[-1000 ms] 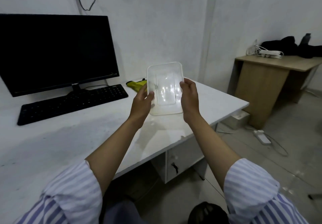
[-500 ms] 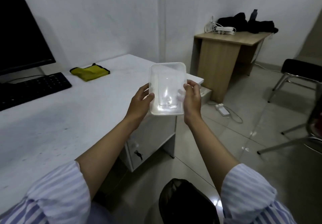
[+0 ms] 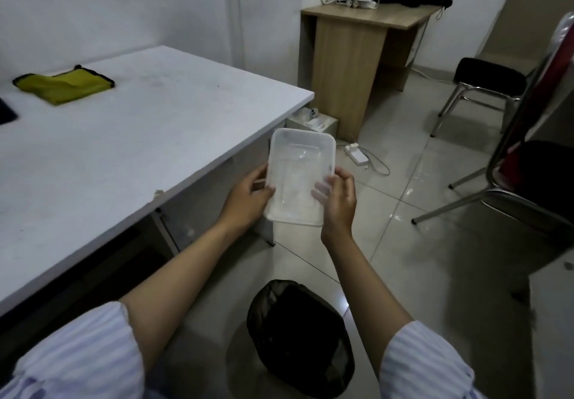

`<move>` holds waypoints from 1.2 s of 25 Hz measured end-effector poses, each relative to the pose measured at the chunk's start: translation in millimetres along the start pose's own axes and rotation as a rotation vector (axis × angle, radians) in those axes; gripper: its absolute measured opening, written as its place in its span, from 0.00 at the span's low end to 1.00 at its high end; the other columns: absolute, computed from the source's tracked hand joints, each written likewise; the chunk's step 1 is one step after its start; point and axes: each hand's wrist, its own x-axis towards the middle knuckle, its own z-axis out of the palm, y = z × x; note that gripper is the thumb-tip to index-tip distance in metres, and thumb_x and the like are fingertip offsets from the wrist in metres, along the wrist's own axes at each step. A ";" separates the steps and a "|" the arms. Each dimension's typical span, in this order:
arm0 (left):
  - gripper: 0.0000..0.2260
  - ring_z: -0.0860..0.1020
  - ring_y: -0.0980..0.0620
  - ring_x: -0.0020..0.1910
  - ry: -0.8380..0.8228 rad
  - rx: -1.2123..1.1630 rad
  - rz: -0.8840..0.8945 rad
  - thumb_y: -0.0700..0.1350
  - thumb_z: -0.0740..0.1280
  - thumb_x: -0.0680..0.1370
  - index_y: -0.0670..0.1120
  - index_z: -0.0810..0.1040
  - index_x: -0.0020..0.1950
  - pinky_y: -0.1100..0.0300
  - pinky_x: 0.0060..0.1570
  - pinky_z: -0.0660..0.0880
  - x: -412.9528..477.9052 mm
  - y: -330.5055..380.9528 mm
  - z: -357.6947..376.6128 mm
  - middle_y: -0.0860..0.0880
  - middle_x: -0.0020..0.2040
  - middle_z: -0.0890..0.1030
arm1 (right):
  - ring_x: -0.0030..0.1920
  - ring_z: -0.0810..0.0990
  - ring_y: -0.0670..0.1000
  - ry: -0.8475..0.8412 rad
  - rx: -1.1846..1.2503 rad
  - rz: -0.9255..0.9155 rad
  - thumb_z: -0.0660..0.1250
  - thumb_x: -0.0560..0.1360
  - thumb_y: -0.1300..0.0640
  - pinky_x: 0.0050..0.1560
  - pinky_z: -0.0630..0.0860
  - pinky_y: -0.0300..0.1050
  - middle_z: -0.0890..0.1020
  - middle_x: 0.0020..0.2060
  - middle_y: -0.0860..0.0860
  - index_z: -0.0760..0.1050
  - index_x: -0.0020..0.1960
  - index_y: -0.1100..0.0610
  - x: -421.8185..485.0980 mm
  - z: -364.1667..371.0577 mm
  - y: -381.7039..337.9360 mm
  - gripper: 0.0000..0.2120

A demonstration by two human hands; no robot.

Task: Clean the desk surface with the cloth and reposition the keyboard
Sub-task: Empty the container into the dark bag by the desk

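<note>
The view has swung right since a moment ago: the monitor is gone from sight and the clear rectangular plastic container (image 3: 299,178) now hangs off the desk's edge, over the floor. The left hand (image 3: 245,201) and right hand (image 3: 337,201) each pinch a long side of it, thumbs inside the rim, fingers curled beneath. It looks thin, light and a bit flexible, so a grip at the rim should suit it. Directly below sits a round bin lined with a black bag (image 3: 299,341). Out on the white desk (image 3: 130,137), the folded yellow cloth with dark edging (image 3: 63,86) lies untouched near the back; soft and limp, it is best gathered in a bunch. Only a dark corner at the left edge may be the black keyboard (image 3: 6,114).
</note>
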 end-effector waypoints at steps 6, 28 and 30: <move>0.23 0.76 0.50 0.59 -0.094 0.044 -0.202 0.36 0.64 0.77 0.44 0.68 0.72 0.59 0.60 0.72 -7.9 -64.3 45.0 0.47 0.63 0.77 | 0.47 0.78 0.55 0.119 -0.042 0.151 0.60 0.77 0.60 0.46 0.78 0.48 0.78 0.46 0.54 0.75 0.46 0.51 2.9 -48.2 63.6 0.07; 0.20 0.71 0.44 0.68 -0.474 0.324 -0.706 0.39 0.59 0.80 0.41 0.64 0.73 0.58 0.60 0.69 -73.6 -241.5 97.5 0.42 0.70 0.71 | 0.40 0.76 0.59 0.391 -0.391 0.928 0.55 0.80 0.58 0.39 0.73 0.47 0.79 0.41 0.60 0.77 0.47 0.63 -66.3 -142.0 260.1 0.13; 0.19 0.71 0.44 0.68 -0.452 0.333 -0.714 0.40 0.59 0.81 0.42 0.67 0.72 0.59 0.60 0.69 -67.1 -253.0 97.1 0.43 0.69 0.72 | 0.41 0.76 0.58 0.432 -0.474 0.895 0.56 0.79 0.58 0.42 0.73 0.47 0.79 0.43 0.60 0.75 0.44 0.61 -61.5 -146.7 262.9 0.12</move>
